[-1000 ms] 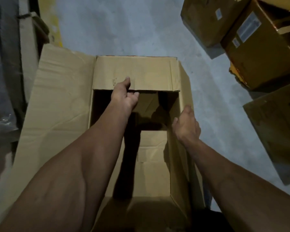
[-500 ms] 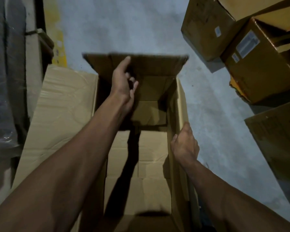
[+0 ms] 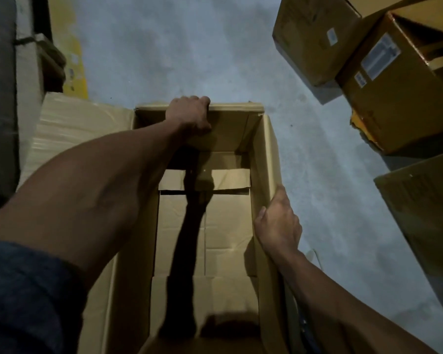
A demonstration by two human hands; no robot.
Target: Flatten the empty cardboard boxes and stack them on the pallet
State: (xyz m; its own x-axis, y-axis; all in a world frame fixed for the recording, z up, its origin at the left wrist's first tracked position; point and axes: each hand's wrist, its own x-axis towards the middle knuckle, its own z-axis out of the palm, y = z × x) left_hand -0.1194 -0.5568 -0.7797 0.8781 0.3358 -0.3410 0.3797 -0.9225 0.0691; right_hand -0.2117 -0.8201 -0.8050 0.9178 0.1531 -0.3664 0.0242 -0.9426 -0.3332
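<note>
The head camera looks straight down at a grey concrete floor (image 3: 195,52) in dim light. At the far left edge there is a dark vertical structure (image 3: 0,98) that I cannot identify, and next to it a worn yellow stripe (image 3: 69,47) is painted on the floor. A pale flat flap (image 3: 79,126) of the open cardboard box (image 3: 266,159) spreads out to the left. The box stands on the floor in the middle of the view, open at the top, and its bottom flaps (image 3: 225,226) are visible inside, folded shut. The left hand (image 3: 189,116), on a bare forearm with a dark blue sleeve (image 3: 23,297) near the elbow, reaches across the opening and grips the top edge of the far wall, with the fingers curled over the rim. Its arm throws a long dark shadow on the box bottom. The right hand (image 3: 278,226) holds the top edge of the right wall, the thumb inside the box and the fingers wrapped on the outside. To the right, well apart from this box, several brown cartons (image 3: 394,98) with white labels lie close together on the floor, and one more brown carton (image 3: 425,221) lies below them at the right edge.
</note>
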